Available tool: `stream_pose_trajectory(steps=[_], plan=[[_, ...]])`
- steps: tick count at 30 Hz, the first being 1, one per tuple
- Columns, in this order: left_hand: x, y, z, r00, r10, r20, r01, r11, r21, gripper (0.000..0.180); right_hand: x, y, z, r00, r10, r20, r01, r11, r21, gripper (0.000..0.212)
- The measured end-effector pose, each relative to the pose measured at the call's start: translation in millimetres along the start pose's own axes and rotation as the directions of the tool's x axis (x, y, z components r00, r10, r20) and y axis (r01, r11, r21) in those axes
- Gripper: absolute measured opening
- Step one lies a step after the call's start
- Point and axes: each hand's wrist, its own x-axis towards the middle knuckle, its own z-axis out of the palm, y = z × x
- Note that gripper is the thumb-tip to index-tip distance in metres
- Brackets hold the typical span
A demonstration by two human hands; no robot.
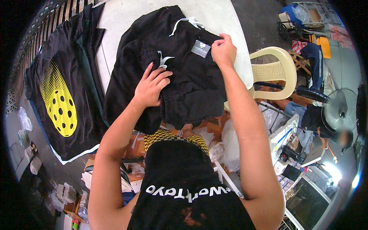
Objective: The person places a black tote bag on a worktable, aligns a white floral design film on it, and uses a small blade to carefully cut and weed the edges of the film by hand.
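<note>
Black shorts (184, 76) lie on the white table (126, 11), partly hanging over its near edge. White drawstrings show at two places: one drawstring (189, 22) near the top, another drawstring (165, 60) lower left, so more than one garment may be layered here. A grey label (200, 49) sits near the right end of the waistband. My left hand (152, 85) rests on the black cloth beside the lower drawstring, fingers stretched out. At the waistband's right corner, my right hand (224, 51) pinches the cloth between thumb and fingers.
Left of the shorts, a black shirt (61, 99) with a yellow ball print drapes over the table's side. A cream plastic chair (281, 73) stands close on the right. Farther right are a fan (340, 111), a seated person (306, 115) and a cluttered bench (291, 149).
</note>
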Motion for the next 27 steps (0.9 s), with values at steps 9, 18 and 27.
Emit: stream_pose_trajectory(steps=[9, 18, 27], plan=[[3.3, 1.3, 0.1, 1.000, 0.005, -0.004, -0.005, 1.000, 0.003, 0.067, -10.7, 3.1, 8.8, 0.966, 0.153, 0.210, -0.115, 0.976, -0.186, 0.037], [4.2, 1.5, -2.2, 1.000, -0.005, 0.020, 0.005, 1.000, 0.007, 0.063, -12.8, -2.5, 8.2, 0.953, 0.223, 0.207, -0.192, 0.969, -0.158, 0.023], [-2.2, -2.9, 2.7, 1.000, -0.008, -0.029, 0.007, 1.000, -0.025, 0.063, -125.9, -66.2, -38.0, 0.631, -0.564, 0.533, 0.242, 0.796, 0.555, 0.011]])
